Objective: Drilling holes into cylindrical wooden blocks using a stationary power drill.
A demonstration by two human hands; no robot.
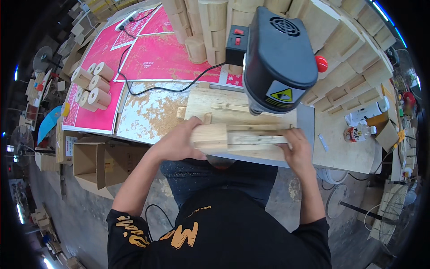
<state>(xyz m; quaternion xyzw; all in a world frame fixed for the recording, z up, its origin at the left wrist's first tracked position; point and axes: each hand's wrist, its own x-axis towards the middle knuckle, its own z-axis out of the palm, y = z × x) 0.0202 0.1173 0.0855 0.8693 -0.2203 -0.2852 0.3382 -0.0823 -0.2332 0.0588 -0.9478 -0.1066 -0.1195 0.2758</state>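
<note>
My left hand point(177, 140) is closed around the left end of a pale wooden block point(209, 138), held over the near edge of the workbench. From the block's right side run narrow wooden strips point(255, 140) with a gap between them; I cannot tell whether they are one piece with it. My right hand point(296, 149) pinches the right end of these strips. Just beyond lies a wooden base board point(197, 105) with battens fixed on it. Above its right part hangs the dark head of a bench drill point(280, 62), its chuck point(255, 110) pointing down.
Wooden cylinders with holes point(99, 98) stand at the left on pink sheeting point(156, 58). Stacked wooden blocks point(212, 31) rise behind and to the right. A black cable point(174, 89) crosses the sawdust-covered bench. A cardboard box point(89, 166) sits below left; a bottle point(358, 133) stands right.
</note>
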